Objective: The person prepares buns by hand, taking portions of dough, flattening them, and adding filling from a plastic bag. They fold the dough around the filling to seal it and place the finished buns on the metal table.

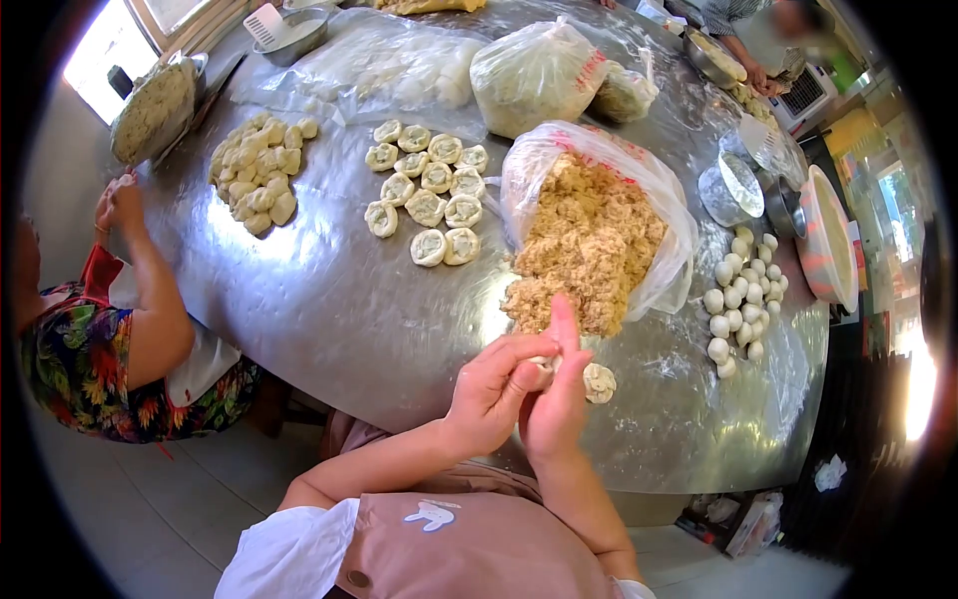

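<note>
My left hand [489, 389] and my right hand [557, 399] meet at the table's near edge. Between their fingers a small whitish piece of dough [545, 362] shows, mostly hidden by the fingers. The left fingers pinch it; on the right hand one finger points up past it while the others are closed around it. Just right of my hands lies a round filled bun [599, 383]. Directly beyond them, crumbly brown filling [589, 235] spills from an open plastic bag [671, 210].
Flattened filled buns [426, 208], dough lumps [257, 170] and white dough balls [740, 295] lie on the metal table [399, 329]. A tied bag [534, 75], a metal bowl [731, 190] and a large basin [830, 235] stand farther back. Other people's arms [160, 290] are at left and far right.
</note>
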`<state>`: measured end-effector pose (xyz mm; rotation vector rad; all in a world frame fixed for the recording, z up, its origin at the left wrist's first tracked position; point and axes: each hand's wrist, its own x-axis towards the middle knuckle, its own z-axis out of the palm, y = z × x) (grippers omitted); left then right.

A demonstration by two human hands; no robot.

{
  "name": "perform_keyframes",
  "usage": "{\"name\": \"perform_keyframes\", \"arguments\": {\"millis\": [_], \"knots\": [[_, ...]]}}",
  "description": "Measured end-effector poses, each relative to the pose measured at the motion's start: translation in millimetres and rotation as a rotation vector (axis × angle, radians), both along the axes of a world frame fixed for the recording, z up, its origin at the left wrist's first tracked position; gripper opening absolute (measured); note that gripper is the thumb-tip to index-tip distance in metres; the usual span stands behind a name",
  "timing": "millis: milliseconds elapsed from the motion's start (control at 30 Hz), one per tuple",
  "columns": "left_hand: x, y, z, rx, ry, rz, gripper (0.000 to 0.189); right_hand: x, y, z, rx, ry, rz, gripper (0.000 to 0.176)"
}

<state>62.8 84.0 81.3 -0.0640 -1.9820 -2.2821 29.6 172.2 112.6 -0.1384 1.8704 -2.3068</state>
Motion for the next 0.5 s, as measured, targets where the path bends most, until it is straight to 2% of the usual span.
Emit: {"name": "perform_keyframes", "arguments": {"millis": [67, 100, 133, 200, 233, 300, 367, 433, 500], "knots": [[-3, -1, -3, -0.213, 0.092, 0.068, 0.032, 6, 4, -15, -0.101, -0.089, 0.086, 0.071], [-5, 1, -4, -0.324, 0.131, 0.120, 0.033, 5, 0, -21, -0.144, -0.133, 0.035, 0.071], [-7, 1, -4, -0.435, 0.171, 0.170, 0.035, 5, 2, -25, -0.139, -0.144, 0.077, 0.065], [-12, -7, -1, -0.545, 0.239, 0.103, 0.049, 6, 11, -33, -0.126, -0.168, 0.162, 0.054], [-13, -10, -1, -0.599, 0.273, 0.071, 0.056, 4, 15, -35, -0.021, -0.180, 0.134, 0.046], [-9, -5, -2, -0.467, 0.266, 0.094, 0.070, 1, 20, -34, 0.189, -0.203, 0.078, 0.032], [-5, -3, -7, -0.313, 0.232, 0.056, 0.083, -2, 21, -18, 0.295, -0.061, 0.058, 0.026], [-3, -10, -14, -0.128, 0.134, -0.082, 0.094, -6, 26, -11, 0.494, 0.086, 0.112, 0.019], [-1, -17, -4, 0.077, -0.067, -0.287, 0.104, -2, 22, -12, 0.582, 0.295, 0.114, 0.025]]}}
